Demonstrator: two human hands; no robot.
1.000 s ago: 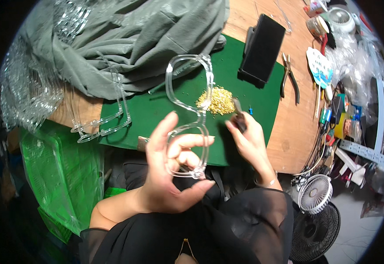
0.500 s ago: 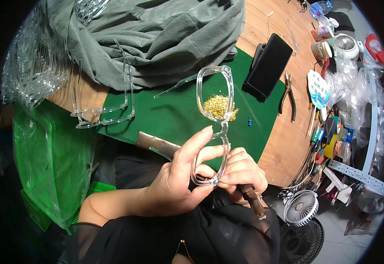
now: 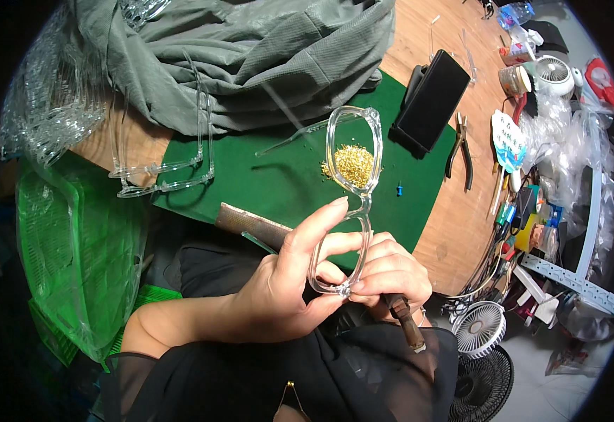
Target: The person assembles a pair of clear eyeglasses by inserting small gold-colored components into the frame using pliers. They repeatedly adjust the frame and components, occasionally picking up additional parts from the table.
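Observation:
A clear plastic eyeglass frame [image 3: 367,202] stands on end above the table, one temple reaching left from its far end. My left hand [image 3: 279,281] is closed on the near rim, with thumb and fingers around it. My right hand [image 3: 395,271] is closed around a brown-handled tool [image 3: 409,327], its fingertips against the hinge corner at the frame's near end. The tool's tip is hidden by the fingers. Behind the far lens a pile of tiny gold metal pieces [image 3: 354,166] lies on the green mat [image 3: 236,183].
Another clear eyeglass frame [image 3: 166,184] rests at the mat's left. A phone [image 3: 430,102], black-handled pliers [image 3: 459,151] and a blue push pin [image 3: 400,190] lie right. Grey cloth [image 3: 250,63] covers the back, clear frames [image 3: 53,105] heap far left, and a green basket [image 3: 74,260] stands below.
The eyeglass frame's far end has shifted slightly right in the picture. Both hands keep their grip at the near end. The whole view has moved a little.

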